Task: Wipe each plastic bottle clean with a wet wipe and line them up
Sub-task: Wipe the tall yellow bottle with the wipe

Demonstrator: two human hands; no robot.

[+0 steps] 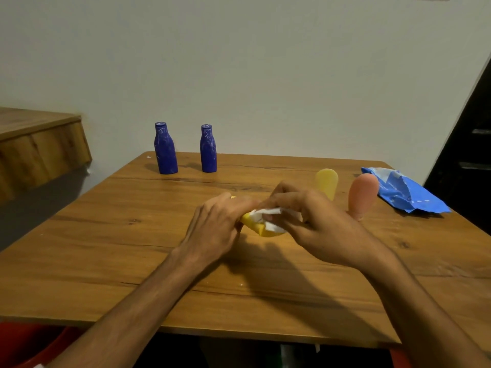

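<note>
My left hand (214, 227) grips a yellow plastic bottle (256, 226) lying tilted above the middle of the wooden table (106, 251). My right hand (313, 221) presses a crumpled white wet wipe (265, 217) against that bottle. Most of the bottle is hidden by both hands. Two dark blue bottles (165, 148) (208, 149) stand upright side by side near the table's far edge. Behind my right hand stand a pale yellow bottle (327, 183) and a peach-pink bottle (362, 193), both upside down on their caps.
A blue wet-wipe packet (403, 191) lies at the table's right edge. A wooden ledge (39, 144) juts out at the left, below a plain wall. Something red (32, 341) shows under the table's near left corner.
</note>
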